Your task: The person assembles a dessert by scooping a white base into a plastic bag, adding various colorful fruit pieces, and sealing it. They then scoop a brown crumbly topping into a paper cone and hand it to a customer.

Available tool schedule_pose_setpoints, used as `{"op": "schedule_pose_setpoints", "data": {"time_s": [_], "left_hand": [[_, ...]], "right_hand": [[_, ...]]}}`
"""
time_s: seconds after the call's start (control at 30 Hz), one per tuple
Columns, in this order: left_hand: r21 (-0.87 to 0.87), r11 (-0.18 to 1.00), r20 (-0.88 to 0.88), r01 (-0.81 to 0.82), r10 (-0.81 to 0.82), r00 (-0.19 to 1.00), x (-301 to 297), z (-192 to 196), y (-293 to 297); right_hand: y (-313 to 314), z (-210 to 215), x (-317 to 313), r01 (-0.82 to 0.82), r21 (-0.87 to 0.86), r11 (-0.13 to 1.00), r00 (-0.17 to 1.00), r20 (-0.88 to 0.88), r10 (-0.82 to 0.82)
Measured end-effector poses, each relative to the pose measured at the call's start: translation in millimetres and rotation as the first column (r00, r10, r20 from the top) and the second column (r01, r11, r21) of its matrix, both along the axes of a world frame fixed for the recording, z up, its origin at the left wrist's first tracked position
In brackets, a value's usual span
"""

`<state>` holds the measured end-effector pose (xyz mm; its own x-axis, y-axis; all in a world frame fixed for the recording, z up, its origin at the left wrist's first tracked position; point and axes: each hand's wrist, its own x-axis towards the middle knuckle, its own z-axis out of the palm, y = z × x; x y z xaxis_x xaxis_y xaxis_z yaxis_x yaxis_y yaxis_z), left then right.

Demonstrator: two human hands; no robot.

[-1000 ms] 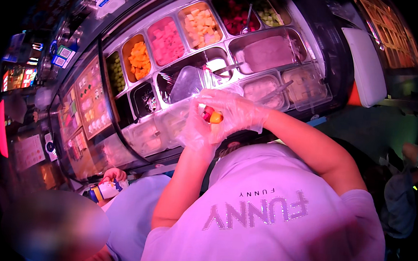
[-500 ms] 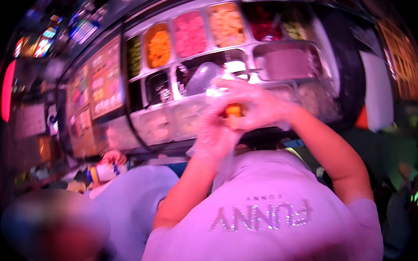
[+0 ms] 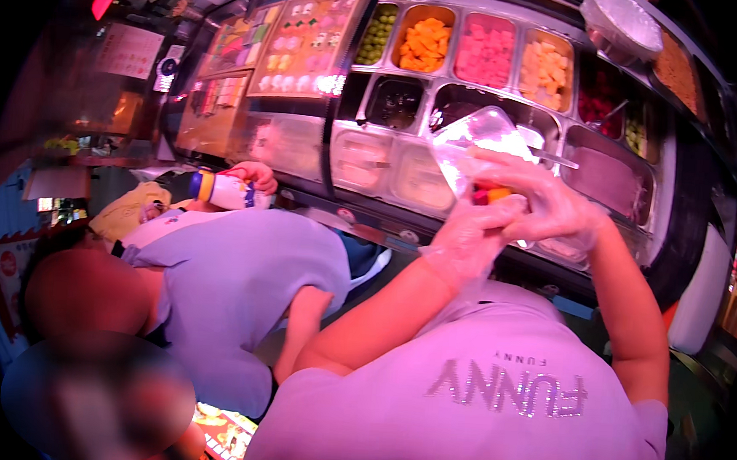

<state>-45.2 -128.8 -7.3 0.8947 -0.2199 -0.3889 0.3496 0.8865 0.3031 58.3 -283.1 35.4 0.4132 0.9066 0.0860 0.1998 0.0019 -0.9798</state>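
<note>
My left hand [image 3: 469, 236] and my right hand [image 3: 560, 206] wear thin clear gloves and come together over the front of the topping counter. Their fingers close around a small load of orange and dark red pieces [image 3: 494, 194]. A shiny clear plastic piece with rounded corners [image 3: 482, 140] rises just beyond the fingers. It looks like a lid or the side of a container, and its join to what I hold is hidden. Metal pans beyond hold green balls [image 3: 375, 35], orange cubes [image 3: 424, 44], pink cubes [image 3: 486, 52] and pale yellow cubes [image 3: 546, 70].
A co-worker in a lavender shirt [image 3: 239, 281] leans at my left, one hand [image 3: 256, 177] by a white and blue bottle [image 3: 226, 190]. A pan of purplish paste [image 3: 608, 179] lies right of my hands. A wrapped bowl [image 3: 621, 28] stands at the back right.
My view has swung left, bringing more of the co-worker into sight. Both hands stay together around the orange pieces, and dark red now shows beside the orange.
</note>
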Motion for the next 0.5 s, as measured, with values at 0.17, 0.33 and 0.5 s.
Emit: {"op": "schedule_pose_setpoints", "data": {"time_s": [0.17, 0.33, 0.5], "left_hand": [[0.231, 0.967, -0.056, -0.111, 0.127, 0.990, -9, 8, -2], [0.071, 0.985, 0.002, -0.159, 0.160, 0.987, -14, 18, 7], [-0.093, 0.976, 0.076, -0.197, 0.205, 0.976, -10, 25, 15]], "right_hand": [[24, 11, -7, 0.030, -0.083, 0.996, 0.990, 0.141, -0.018], [29, -12, -2, 0.030, -0.031, 0.999, 0.966, 0.256, -0.021], [37, -2, 15, -0.086, -0.019, 0.996, 0.946, 0.311, 0.088]]}}
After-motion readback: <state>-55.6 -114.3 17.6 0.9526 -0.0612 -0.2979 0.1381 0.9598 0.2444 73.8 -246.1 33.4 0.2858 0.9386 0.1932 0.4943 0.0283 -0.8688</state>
